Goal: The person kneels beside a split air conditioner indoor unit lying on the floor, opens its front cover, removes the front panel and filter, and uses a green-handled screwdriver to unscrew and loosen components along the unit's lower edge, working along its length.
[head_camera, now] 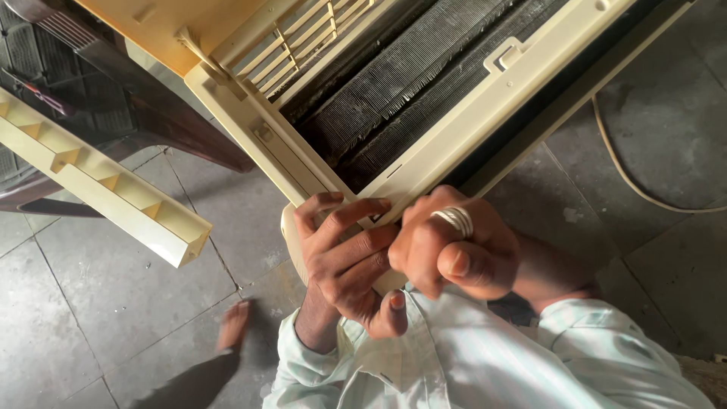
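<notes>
At the upper left of the frame, a dark chair [113,98] is standing on the grey floor [98,303], with a cream ribbed panel [106,185] lying slantwise across it. At bottom left, a bare foot [233,324] is resting on the tiles. In the centre, your left hand [344,261] is curling its fingers over the near corner of the cream casing [257,129], gripping its edge. Just beside it and touching, your right hand [454,250], wearing a silver ring [455,220], is closing into a loose fist against the same corner. Dark fins [409,76] are showing inside the casing. At right, a cable [628,174] is curving across the floor.
</notes>
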